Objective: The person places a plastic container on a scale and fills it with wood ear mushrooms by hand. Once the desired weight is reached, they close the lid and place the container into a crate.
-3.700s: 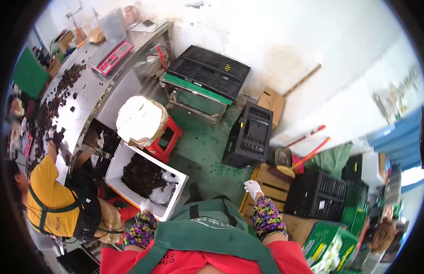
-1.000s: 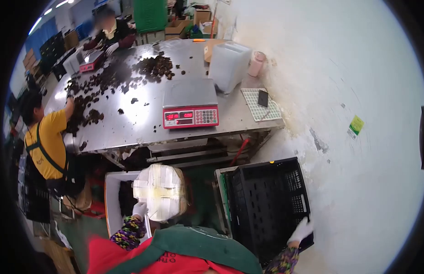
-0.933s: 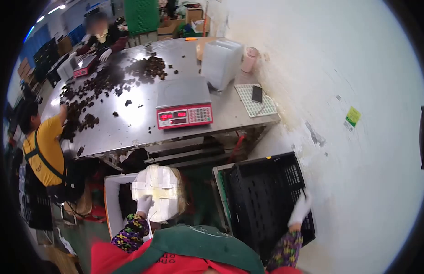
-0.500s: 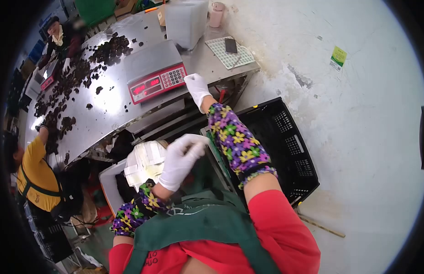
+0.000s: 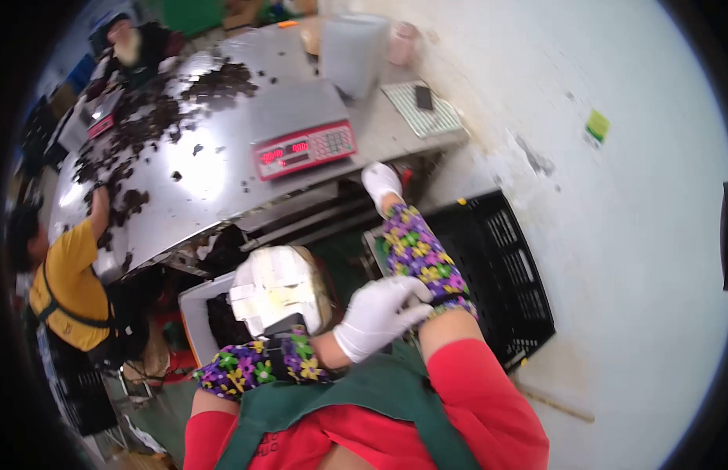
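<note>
The right sleeve [image 5: 420, 249], a flowered cover, is worn on the right forearm, its upper end lying just below the elbow. That end is met by the left hand [image 5: 379, 319], whose fingers are bent at the cloth; whether it is firmly pinched cannot be told. The right hand [image 5: 382, 185] is held out beyond the near edge of the tabletop [image 5: 215, 180], below the scale [image 5: 305, 149]. Nothing can be seen in it, but blur leaves it unclear whether its fingers are released or clenched.

The step in hand is judged to be the adjusting of the right sleeve. For the next move, the cloth would need to be gripped evenly and the right arm kept steady while it is drawn into place. Beneath the right arm is the black crate [image 5: 528, 274]; left of it, the wrapped pad [image 5: 278, 286] is seen beside the white box [image 5: 195, 313].
</note>
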`<action>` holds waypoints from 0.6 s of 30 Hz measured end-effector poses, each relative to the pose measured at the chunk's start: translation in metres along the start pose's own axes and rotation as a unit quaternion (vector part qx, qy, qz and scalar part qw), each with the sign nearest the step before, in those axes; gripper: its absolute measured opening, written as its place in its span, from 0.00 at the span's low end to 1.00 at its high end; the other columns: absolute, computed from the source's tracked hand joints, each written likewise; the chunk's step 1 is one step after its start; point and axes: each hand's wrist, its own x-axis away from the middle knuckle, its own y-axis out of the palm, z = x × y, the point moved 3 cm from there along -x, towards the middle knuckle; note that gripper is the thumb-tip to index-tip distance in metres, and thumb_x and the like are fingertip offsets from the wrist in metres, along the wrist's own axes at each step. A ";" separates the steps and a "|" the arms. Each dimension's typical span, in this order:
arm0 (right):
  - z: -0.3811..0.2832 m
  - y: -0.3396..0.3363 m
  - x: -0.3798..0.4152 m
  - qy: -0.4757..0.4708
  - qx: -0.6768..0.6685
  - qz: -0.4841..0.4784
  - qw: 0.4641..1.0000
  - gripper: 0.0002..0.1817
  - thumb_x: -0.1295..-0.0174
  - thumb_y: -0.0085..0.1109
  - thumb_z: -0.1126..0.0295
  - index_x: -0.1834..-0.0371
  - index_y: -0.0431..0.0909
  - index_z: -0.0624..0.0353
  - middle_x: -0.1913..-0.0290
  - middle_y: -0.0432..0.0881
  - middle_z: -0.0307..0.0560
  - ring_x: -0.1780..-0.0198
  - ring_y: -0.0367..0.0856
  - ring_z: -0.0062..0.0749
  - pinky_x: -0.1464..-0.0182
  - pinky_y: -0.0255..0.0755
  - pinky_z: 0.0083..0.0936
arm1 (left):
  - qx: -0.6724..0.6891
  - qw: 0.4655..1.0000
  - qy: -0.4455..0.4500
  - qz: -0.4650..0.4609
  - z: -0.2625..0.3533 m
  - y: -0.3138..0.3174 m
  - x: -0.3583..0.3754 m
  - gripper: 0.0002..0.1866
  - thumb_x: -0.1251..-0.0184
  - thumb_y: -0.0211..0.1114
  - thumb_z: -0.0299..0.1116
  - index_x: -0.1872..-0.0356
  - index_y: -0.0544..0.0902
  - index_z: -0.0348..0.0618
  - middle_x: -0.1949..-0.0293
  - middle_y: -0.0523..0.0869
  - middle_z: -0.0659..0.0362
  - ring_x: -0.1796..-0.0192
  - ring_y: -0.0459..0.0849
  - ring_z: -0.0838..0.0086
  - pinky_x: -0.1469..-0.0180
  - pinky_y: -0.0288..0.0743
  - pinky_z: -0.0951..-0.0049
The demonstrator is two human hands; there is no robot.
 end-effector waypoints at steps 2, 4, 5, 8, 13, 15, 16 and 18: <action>0.018 0.012 -0.011 -0.019 0.009 0.006 1.000 0.22 0.36 0.47 0.55 0.50 0.84 0.56 0.46 0.83 0.63 0.40 0.78 0.62 0.39 0.74 0.50 | 0.002 0.999 0.051 -0.001 -0.002 0.004 0.003 0.09 0.39 0.71 0.33 0.61 0.84 0.43 0.66 0.84 0.54 0.62 0.86 0.61 0.56 0.79 0.65; 0.032 0.018 -0.007 -0.046 -0.011 0.025 0.999 0.21 0.35 0.47 0.54 0.53 0.84 0.55 0.49 0.83 0.62 0.43 0.79 0.65 0.43 0.74 0.51 | -0.008 0.994 0.105 -0.022 -0.006 0.011 0.003 0.07 0.37 0.69 0.34 0.62 0.81 0.44 0.63 0.82 0.54 0.56 0.83 0.56 0.51 0.77 0.62; 0.050 0.032 -0.028 -0.095 0.025 0.023 0.995 0.21 0.36 0.48 0.53 0.54 0.83 0.56 0.51 0.83 0.62 0.46 0.79 0.67 0.46 0.74 0.51 | -0.007 0.993 0.111 -0.032 -0.006 0.014 0.003 0.08 0.37 0.68 0.33 0.61 0.80 0.44 0.63 0.81 0.54 0.56 0.82 0.56 0.51 0.77 0.62; 0.052 0.026 -0.024 -0.159 0.035 0.045 0.986 0.20 0.36 0.47 0.58 0.60 0.85 0.61 0.54 0.84 0.64 0.49 0.82 0.64 0.47 0.76 0.51 | 0.073 0.995 0.046 -0.054 -0.022 0.026 0.000 0.11 0.33 0.67 0.37 0.57 0.80 0.42 0.64 0.80 0.56 0.62 0.83 0.66 0.56 0.78 0.67; 0.082 0.063 -0.061 -0.211 0.183 0.008 0.960 0.19 0.38 0.48 0.63 0.65 0.87 0.65 0.60 0.85 0.67 0.54 0.85 0.62 0.48 0.79 0.50 | 0.163 0.977 -0.025 -0.137 -0.040 0.038 -0.011 0.12 0.36 0.69 0.37 0.63 0.83 0.39 0.71 0.83 0.58 0.67 0.81 0.71 0.60 0.75 0.69; 0.075 0.063 -0.044 -0.207 0.115 0.015 0.971 0.18 0.39 0.49 0.62 0.64 0.87 0.63 0.60 0.85 0.67 0.54 0.85 0.62 0.49 0.78 0.49 | 0.169 0.978 -0.010 -0.122 -0.039 0.040 -0.010 0.10 0.36 0.68 0.36 0.65 0.83 0.39 0.72 0.82 0.59 0.68 0.79 0.72 0.62 0.74 0.69; 0.073 0.060 -0.035 -0.200 0.058 0.018 0.978 0.18 0.39 0.50 0.61 0.63 0.87 0.62 0.60 0.85 0.67 0.54 0.85 0.62 0.49 0.78 0.49 | 0.167 0.979 0.003 -0.117 -0.039 0.038 -0.008 0.10 0.35 0.67 0.35 0.65 0.82 0.39 0.73 0.81 0.59 0.68 0.78 0.73 0.62 0.73 0.69; 0.085 0.072 -0.050 -0.189 0.049 0.011 0.981 0.15 0.41 0.60 0.62 0.62 0.88 0.62 0.64 0.89 0.56 0.59 0.88 0.43 0.54 0.78 0.36 | 0.227 0.970 0.015 -0.090 -0.042 0.039 -0.009 0.09 0.34 0.66 0.35 0.65 0.81 0.39 0.74 0.80 0.60 0.69 0.78 0.73 0.62 0.73 0.69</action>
